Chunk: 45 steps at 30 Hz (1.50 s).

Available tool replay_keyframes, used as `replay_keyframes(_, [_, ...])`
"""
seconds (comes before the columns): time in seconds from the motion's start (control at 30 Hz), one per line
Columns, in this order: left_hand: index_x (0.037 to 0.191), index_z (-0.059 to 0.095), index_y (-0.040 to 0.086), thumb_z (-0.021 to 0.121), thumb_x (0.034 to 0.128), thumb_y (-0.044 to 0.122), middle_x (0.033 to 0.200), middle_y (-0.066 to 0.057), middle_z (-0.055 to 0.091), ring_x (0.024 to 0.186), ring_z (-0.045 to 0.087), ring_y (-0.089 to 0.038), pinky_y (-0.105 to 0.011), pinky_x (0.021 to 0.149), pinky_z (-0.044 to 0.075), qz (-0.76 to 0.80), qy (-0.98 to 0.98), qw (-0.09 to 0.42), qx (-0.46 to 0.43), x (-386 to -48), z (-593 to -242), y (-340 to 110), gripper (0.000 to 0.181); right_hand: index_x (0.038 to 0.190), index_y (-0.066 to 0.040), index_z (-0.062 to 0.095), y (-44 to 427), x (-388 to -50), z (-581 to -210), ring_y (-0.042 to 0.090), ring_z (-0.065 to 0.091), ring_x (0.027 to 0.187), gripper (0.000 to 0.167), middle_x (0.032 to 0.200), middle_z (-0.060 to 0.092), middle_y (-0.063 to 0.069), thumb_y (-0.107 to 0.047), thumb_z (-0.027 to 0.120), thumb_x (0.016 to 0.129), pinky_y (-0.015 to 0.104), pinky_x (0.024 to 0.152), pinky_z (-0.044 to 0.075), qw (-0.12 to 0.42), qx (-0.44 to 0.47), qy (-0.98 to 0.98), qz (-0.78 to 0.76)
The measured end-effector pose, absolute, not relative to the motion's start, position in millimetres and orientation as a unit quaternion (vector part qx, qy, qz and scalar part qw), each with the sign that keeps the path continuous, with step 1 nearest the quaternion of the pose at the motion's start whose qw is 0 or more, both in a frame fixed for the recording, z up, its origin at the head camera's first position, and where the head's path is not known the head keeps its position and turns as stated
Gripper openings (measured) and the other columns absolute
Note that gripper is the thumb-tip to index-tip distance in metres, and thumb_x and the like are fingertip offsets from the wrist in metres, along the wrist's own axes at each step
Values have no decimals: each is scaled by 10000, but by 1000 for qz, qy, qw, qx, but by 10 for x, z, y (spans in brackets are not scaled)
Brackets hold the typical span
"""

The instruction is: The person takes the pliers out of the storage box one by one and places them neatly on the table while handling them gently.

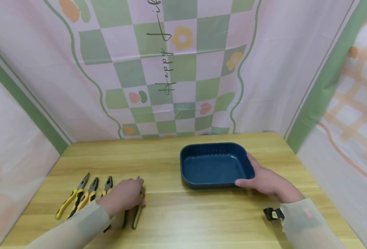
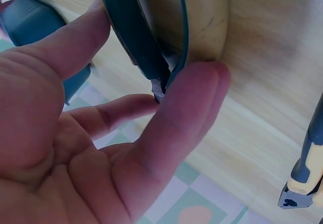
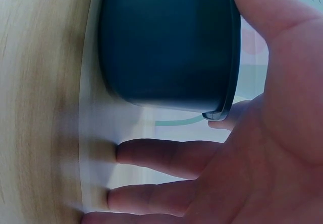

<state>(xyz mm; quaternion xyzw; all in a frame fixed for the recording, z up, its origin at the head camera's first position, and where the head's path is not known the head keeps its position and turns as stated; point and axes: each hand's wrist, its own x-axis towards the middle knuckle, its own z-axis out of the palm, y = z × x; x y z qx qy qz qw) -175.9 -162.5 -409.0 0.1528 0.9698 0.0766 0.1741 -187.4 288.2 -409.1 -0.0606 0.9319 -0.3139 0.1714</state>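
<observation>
My left hand (image 1: 124,195) grips a pair of pliers with dark green and tan handles (image 1: 136,218) at the left front of the table. In the left wrist view, the thumb touches one green handle (image 2: 133,32) while fingers press the other; the fingers partly hide the tool's head. At the right, my right hand (image 1: 266,180) holds the corner of a dark blue rectangular basin (image 1: 213,169). Its thumb lies on the near rim and a finger reaches behind the right side. The right wrist view shows the other fingers spread, their tips near the table beside the basin (image 3: 166,47).
Left of my left hand lie yellow-and-black long-nose pliers (image 1: 77,195), orange-handled pliers (image 1: 91,190) and a third pair (image 1: 108,185), partly covered by the hand and sleeve. A patterned cloth (image 1: 180,69) hangs behind the wooden table (image 1: 183,214).
</observation>
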Motion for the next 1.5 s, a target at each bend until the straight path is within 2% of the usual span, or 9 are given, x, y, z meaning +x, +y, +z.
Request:
replay_keyframes(0.43, [1357, 503, -124, 865, 781, 269, 1229, -290, 604, 1139, 574, -446, -548, 972, 441, 83, 970, 181, 138, -1728, -4094, -1649, 786, 1554, -74, -183, 2874, -1886, -4104, 558, 442, 1240, 1272, 1462, 256, 438, -584, 735, 835, 650, 964, 382, 171, -60, 930, -320])
replay_keyframes(0.87, [1393, 478, -82, 869, 769, 299, 1233, -269, 604, 1111, 589, -422, -569, 925, 464, 101, 970, 189, 112, -1716, -4105, -1724, 830, 1562, -104, -176, 2876, -1904, -4141, 532, 455, 1246, 1275, 1475, 268, 416, -605, 734, 823, 643, 975, 379, 171, -56, 930, -321])
replay_keyframes(1.17, [1367, 506, -58, 859, 787, 280, 1182, -242, 623, 1094, 593, -409, -571, 910, 470, 95, 972, 188, 104, -1712, -4103, -1705, 759, 1557, -78, -176, 2878, -1907, -4120, 538, 466, 1230, 1278, 1458, 274, 433, -595, 737, 827, 644, 961, 390, 170, -62, 933, -312])
replay_keyframes(1.5, [1406, 478, -51, 855, 794, 284, 1225, -250, 605, 1134, 568, -428, -585, 920, 458, 96, 972, 186, 106, -1717, -4091, -1691, 793, 1556, -82, -181, 2908, -1909, -4144, 558, 411, 1269, 1273, 1480, 230, 429, -588, 736, 832, 653, 987, 360, 169, -65, 930, -320])
